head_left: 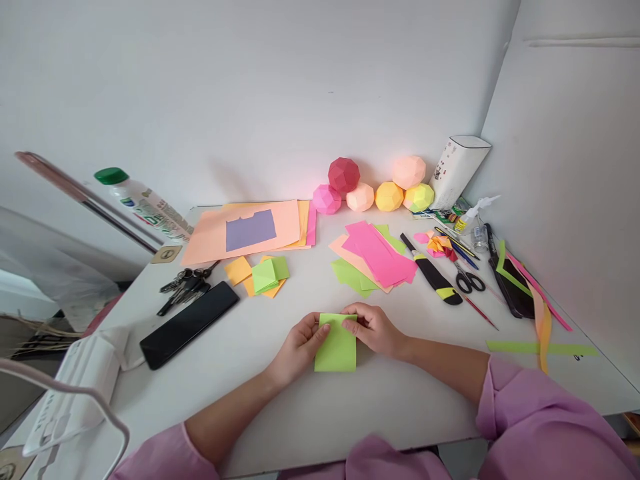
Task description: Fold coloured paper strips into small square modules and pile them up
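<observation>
A light green paper sheet point(336, 345) lies on the white table point(280, 400) in front of me, its top edge folded over. My left hand point(299, 348) pinches the sheet's upper left corner. My right hand point(376, 329) presses the upper right part of the fold. Both forearms reach in from the bottom in pink sleeves.
Pink, green and peach paper pieces point(375, 257) lie behind the hands. Small folded squares point(265, 275), a peach sheet stack point(245, 230), keys point(185, 285) and a black phone point(189, 324) sit left. A utility knife point(434, 275), scissors point(467, 279) and paper polyhedra point(375, 187) sit right and back.
</observation>
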`<state>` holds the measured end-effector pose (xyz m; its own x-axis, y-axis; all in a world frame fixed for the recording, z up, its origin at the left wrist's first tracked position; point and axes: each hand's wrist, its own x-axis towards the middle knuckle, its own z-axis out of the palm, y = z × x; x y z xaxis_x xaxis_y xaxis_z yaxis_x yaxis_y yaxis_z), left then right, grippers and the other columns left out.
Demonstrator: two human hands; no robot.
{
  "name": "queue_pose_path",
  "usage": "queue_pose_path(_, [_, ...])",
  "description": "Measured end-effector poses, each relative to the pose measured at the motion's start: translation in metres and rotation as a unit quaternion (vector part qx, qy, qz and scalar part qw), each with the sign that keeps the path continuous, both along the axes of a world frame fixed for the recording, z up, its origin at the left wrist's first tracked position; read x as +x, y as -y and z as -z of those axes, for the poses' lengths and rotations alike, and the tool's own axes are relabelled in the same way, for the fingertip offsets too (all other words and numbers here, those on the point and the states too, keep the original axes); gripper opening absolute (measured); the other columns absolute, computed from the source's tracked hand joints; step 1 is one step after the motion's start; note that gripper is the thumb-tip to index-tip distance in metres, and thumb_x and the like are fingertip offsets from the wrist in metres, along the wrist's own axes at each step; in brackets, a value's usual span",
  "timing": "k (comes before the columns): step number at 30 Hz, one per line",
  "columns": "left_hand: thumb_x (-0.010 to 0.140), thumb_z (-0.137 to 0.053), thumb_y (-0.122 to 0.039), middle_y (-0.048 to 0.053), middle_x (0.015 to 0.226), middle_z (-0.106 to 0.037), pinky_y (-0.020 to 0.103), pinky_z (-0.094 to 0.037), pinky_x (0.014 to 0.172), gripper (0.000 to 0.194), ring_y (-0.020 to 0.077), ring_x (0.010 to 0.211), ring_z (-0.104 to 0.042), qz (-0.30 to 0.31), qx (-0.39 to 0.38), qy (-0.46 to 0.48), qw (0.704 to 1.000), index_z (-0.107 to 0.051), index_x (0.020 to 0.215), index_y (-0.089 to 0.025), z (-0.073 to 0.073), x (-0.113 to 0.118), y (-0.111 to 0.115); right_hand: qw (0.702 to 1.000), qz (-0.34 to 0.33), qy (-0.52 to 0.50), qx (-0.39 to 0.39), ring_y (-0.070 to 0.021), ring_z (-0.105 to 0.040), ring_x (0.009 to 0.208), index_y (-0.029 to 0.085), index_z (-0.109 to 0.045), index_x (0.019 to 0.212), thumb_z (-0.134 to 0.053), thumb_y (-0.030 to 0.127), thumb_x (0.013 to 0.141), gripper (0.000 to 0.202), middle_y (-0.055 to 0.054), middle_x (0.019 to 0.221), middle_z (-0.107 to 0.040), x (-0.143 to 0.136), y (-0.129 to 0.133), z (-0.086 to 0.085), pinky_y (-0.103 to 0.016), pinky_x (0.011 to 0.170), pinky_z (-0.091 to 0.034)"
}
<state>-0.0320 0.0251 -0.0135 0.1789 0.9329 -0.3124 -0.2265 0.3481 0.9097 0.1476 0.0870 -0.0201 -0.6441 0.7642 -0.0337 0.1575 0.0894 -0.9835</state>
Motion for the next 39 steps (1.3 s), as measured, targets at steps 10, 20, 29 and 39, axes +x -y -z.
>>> queue_pose_path(10, [0.075, -0.059, -0.044, 0.006, 0.088, -0.066, 0.027, -0.046, 0.062, 0.034, 0.0174, 0.073, -0.061, 0.004, -0.003, -0.001, 1.0, -0.053, 0.097, -0.018, -0.0024, -0.0005, -0.0007, 1.0, -0.011, -0.012, 0.021, -0.0125, -0.054, 0.066, 0.016, -0.061, 0.104, -0.047, 0.036, 0.086, 0.031, -0.005, 0.08, -0.063, -0.0013, 0.0008, -0.0014, -0.024, 0.057, -0.045])
queue_pose_path(20, [0.075, -0.059, -0.044, 0.001, 0.074, -0.064, 0.024, -0.043, 0.056, 0.029, 0.0128, 0.063, -0.058, -0.028, 0.0, -0.013, 1.0, -0.053, 0.086, -0.018, 0.0009, 0.0003, -0.0039, 0.999, -0.01, 0.002, 0.03, -0.0122, -0.052, 0.065, 0.017, -0.061, 0.104, -0.048, 0.034, 0.085, 0.029, -0.004, 0.077, -0.062, -0.0012, 0.0012, -0.0036, -0.023, 0.056, -0.043])
queue_pose_path(29, [0.078, -0.056, -0.043, 0.001, 0.074, -0.063, 0.024, -0.043, 0.057, 0.028, 0.0133, 0.065, -0.057, -0.022, 0.011, -0.016, 1.0, -0.054, 0.089, -0.017, 0.0003, -0.0006, -0.0024, 0.998, -0.013, 0.016, 0.058, -0.0118, -0.05, 0.062, 0.017, -0.061, 0.105, -0.046, 0.033, 0.086, 0.028, -0.003, 0.075, -0.061, -0.002, 0.0011, -0.0026, -0.023, 0.055, -0.04])
queue_pose_path(39, [0.077, -0.054, -0.046, 0.001, 0.074, -0.06, 0.024, -0.042, 0.058, 0.034, 0.0132, 0.065, -0.055, -0.015, 0.003, -0.052, 0.999, -0.057, 0.091, -0.015, -0.0012, -0.0009, -0.0029, 0.999, -0.01, 0.013, 0.027, -0.0118, -0.051, 0.062, 0.016, -0.061, 0.101, -0.048, 0.035, 0.085, 0.028, -0.003, 0.075, -0.06, -0.0022, 0.0006, -0.0024, -0.023, 0.055, -0.042])
